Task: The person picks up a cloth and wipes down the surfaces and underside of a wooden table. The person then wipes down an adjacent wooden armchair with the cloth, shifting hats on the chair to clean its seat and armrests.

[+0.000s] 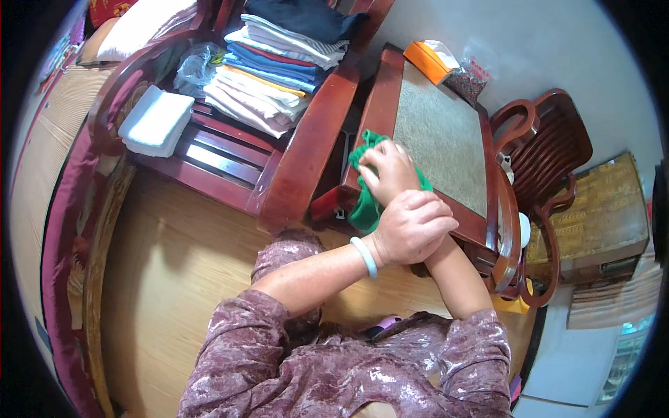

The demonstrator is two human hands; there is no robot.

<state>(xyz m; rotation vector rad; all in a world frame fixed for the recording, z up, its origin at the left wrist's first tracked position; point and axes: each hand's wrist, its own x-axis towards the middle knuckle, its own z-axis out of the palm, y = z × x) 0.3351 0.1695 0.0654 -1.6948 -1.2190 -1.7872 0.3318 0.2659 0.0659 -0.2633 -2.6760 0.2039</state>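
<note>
My right hand [391, 170] has its fingers curled on a green cloth [366, 213], which lies bunched over the near left corner of a small dark-red wooden table [379, 112]. Part of the cloth is hidden under that hand. My left hand [415, 227] wraps around my right wrist, its forearm crossing in front of my body. A pale bangle [364, 257] circles the left wrist. The table has a grey-green inset top [439, 136] framed in wood.
A wooden bench [225, 151] at left bears folded clothes [272, 68], white folded towels [157, 119] and a clear plastic bag [197, 68]. An orange tissue box [431, 61] and a filled plastic bag [468, 83] stand at the table's far edge. A wooden chair [554, 141] adjoins its right side.
</note>
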